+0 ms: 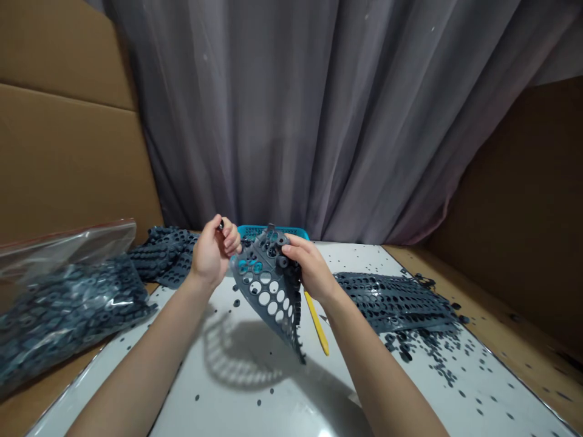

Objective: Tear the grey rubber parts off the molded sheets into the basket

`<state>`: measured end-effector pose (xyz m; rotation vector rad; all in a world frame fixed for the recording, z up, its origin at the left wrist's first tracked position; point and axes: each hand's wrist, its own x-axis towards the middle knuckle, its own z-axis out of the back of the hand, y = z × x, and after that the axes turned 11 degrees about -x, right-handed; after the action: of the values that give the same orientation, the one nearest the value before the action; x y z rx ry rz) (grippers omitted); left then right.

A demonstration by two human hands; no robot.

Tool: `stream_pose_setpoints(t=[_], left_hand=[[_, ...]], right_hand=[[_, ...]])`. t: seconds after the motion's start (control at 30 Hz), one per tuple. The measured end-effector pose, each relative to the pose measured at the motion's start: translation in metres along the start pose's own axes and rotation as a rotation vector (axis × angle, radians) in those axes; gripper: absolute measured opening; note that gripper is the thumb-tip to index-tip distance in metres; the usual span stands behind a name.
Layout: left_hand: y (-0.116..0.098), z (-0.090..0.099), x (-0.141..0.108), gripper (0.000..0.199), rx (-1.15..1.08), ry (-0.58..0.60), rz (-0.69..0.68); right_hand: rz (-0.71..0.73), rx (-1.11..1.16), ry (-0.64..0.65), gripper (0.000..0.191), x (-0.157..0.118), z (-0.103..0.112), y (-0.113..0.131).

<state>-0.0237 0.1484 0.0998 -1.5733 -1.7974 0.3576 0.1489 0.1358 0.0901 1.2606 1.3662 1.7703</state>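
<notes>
A dark grey rubber sheet (273,297) full of round holes hangs tilted above the white table, with some ring-shaped pieces still on its upper right part. My right hand (310,264) grips the sheet at that upper right side, fingers closed on it. Just left of the sheet's upper edge, my left hand (216,249) is closed around a small dark piece (221,224) that shows between thumb and forefinger. Behind the sheet stands a blue basket (296,232), partly hidden.
A clear bag (77,303) of grey pieces lies at the left, beside stacked sheets (168,252). At the right are flat perforated sheets (392,297) and scattered small discs (441,358). A yellow tool (316,325) lies on the white table (228,406). Cardboard and a grey curtain surround it.
</notes>
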Motion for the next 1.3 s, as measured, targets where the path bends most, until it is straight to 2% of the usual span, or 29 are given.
stream_pose_setpoints(t=[0.07, 0.13, 0.27, 0.33, 0.4, 0.53, 0.63, 0.73, 0.87, 0.97, 1.07, 1.17, 1.23, 1.3], left_hand=[[-0.005, 0.002, 0.000, 0.026, 0.128, -0.017, -0.110], [-0.009, 0.000, -0.003, 0.019, 0.213, -0.010, -0.114], [-0.010, -0.013, -0.013, 0.013, 0.300, 0.073, 0.148], [-0.008, -0.019, -0.019, 0.014, 0.449, 0.113, 0.200], [-0.006, -0.023, -0.025, 0.018, 0.680, 0.164, 0.156], [-0.003, -0.030, -0.036, 0.015, 1.197, 0.291, -0.099], [-0.001, -0.030, -0.038, 0.024, 1.309, 0.450, -0.148], [-0.001, -0.024, -0.033, 0.035, 1.175, 0.572, -0.080], [0.003, -0.015, -0.027, 0.043, 0.954, 0.563, 0.043], [0.014, -0.014, -0.027, 0.045, 0.614, 0.452, 0.156], [0.030, -0.019, -0.030, 0.045, 0.253, 0.241, 0.207], [0.040, -0.024, -0.031, 0.049, 0.032, 0.043, 0.213], [0.042, -0.025, -0.031, 0.049, -0.050, -0.022, 0.234], [0.040, -0.024, -0.030, 0.049, -0.132, 0.006, 0.245]], right_hand=[[0.028, -0.058, 0.039, 0.019, -0.002, 0.001, 0.004], [0.061, -0.086, 0.081, 0.023, -0.004, 0.003, 0.007], [0.020, -0.196, 0.094, 0.017, -0.006, 0.009, 0.010], [0.003, -0.335, 0.093, 0.017, -0.007, 0.010, 0.013], [0.020, -0.478, 0.108, 0.021, -0.009, 0.009, 0.017], [0.082, -0.711, 0.147, 0.027, -0.015, 0.004, 0.027], [0.104, -0.721, 0.219, 0.024, -0.018, 0.003, 0.031], [0.043, -0.576, 0.333, 0.022, -0.016, 0.009, 0.026], [-0.087, -0.231, 0.426, 0.020, -0.009, 0.016, 0.014], [-0.153, 0.003, 0.359, 0.022, -0.006, 0.013, 0.008], [-0.106, 0.139, 0.227, 0.027, -0.004, 0.003, 0.003], [-0.037, 0.268, 0.110, 0.028, -0.001, -0.006, -0.003], [-0.005, 0.328, 0.077, 0.027, 0.001, -0.008, -0.007], [0.013, 0.339, 0.076, 0.025, 0.002, -0.007, -0.007]])
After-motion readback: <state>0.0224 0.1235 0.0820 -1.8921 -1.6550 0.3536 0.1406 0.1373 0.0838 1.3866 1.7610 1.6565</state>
